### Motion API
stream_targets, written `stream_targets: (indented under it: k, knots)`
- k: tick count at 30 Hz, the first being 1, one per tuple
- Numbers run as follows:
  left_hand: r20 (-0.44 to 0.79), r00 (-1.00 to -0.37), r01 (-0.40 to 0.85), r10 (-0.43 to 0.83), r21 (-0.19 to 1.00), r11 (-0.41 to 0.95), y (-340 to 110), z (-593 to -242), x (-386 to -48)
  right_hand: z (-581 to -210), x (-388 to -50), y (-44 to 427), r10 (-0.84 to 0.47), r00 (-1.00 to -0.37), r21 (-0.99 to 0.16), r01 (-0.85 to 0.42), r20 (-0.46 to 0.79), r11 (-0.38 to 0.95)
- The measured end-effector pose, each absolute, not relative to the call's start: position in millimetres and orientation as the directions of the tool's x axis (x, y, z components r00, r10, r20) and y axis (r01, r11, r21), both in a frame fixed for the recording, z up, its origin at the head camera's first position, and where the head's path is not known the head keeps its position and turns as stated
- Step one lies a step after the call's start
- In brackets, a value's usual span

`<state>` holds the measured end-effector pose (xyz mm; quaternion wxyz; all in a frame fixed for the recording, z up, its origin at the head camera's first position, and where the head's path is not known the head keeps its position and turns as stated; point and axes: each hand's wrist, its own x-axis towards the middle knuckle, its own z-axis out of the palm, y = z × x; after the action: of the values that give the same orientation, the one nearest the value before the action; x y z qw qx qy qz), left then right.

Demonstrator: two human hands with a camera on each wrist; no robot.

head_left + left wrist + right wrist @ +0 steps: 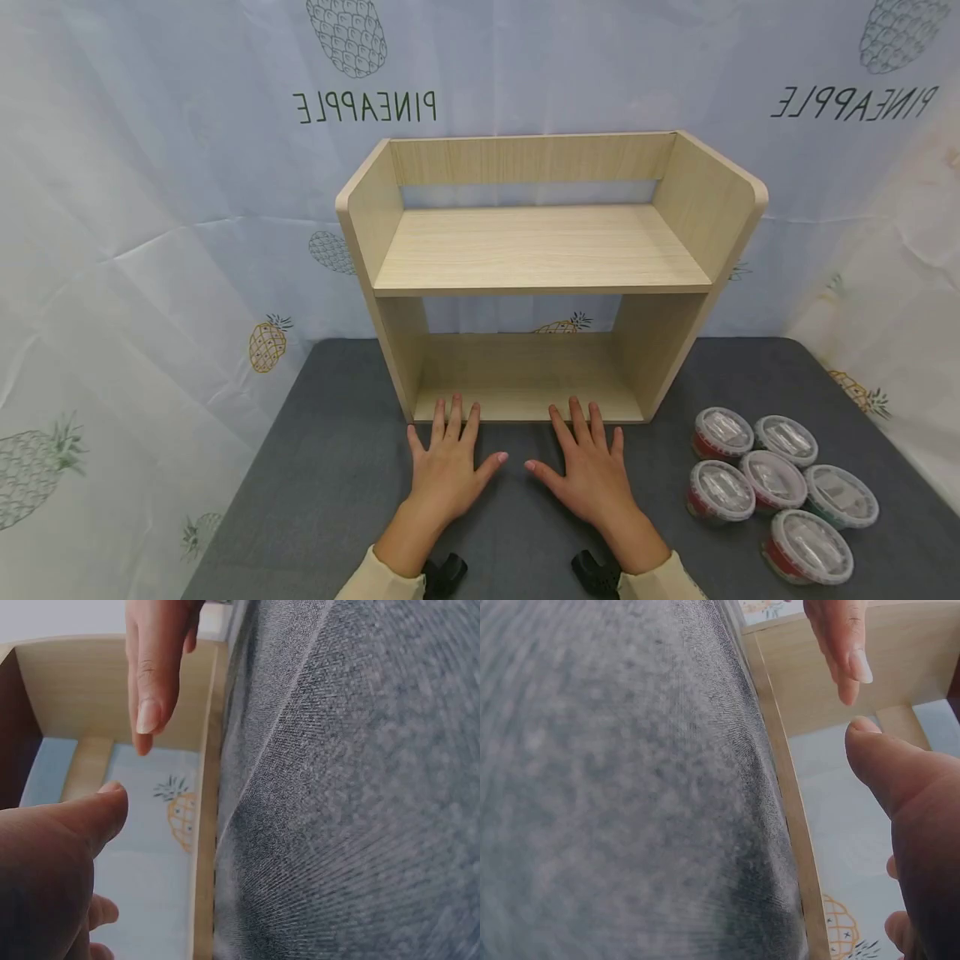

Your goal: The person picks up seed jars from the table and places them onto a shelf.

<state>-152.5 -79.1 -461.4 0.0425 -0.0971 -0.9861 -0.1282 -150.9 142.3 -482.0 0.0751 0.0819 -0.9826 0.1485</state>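
My left hand (444,471) and my right hand (592,475) are side by side, palms down, with fingers spread and straight. Both point toward a light wooden two-tier shelf (540,250), and their fingertips overlap its lower front edge in the head view. Neither hand holds anything. Whether they touch the table or the shelf edge I cannot tell. To the right of my right hand stands a group of several small round tubs (772,479) with clear lids; red shows in some of them and green in one. The wrist views show my thumbs and the shelf's lower compartment beyond.
Dark grey cloth covers the table (315,492). A pale curtain (187,167) printed with pineapples hangs behind and along the sides. Black wrist straps (444,575) show at both sleeves. The shelf has raised side panels and an open gap in its back.
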Motion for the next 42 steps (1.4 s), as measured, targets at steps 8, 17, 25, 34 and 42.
stream_targets:
  k: [8, 17, 25, 34, 42]
  knots:
    - [0.136, -0.972, 0.222, 0.190, 0.279, 0.934, -79, -456, -155, -481, -149, 145, -0.125, -0.976, -0.292, -0.174, 0.177, 0.941]
    - [0.426, -0.900, 0.289, 0.089, 0.431, 0.855, -91, -442, -165, -468, -142, 155, -0.117, -0.969, -0.329, -0.185, 0.217, 0.926]
    - [0.793, -0.576, 0.509, -0.201, 0.540, 0.671, -124, -437, -190, -441, -118, 186, -0.143, -0.937, -0.417, -0.274, 0.319, 0.867]
    - [0.673, -0.596, 0.509, -0.439, 0.739, 0.442, -150, -456, -205, -423, -72, 240, -0.085, -0.807, -0.425, -0.395, 0.585, 0.815]
    - [0.558, -0.700, 0.452, -0.446, 0.829, 0.329, -149, -443, -196, -429, -37, 283, 0.203, -0.672, -0.507, -0.293, 0.712, 0.810]
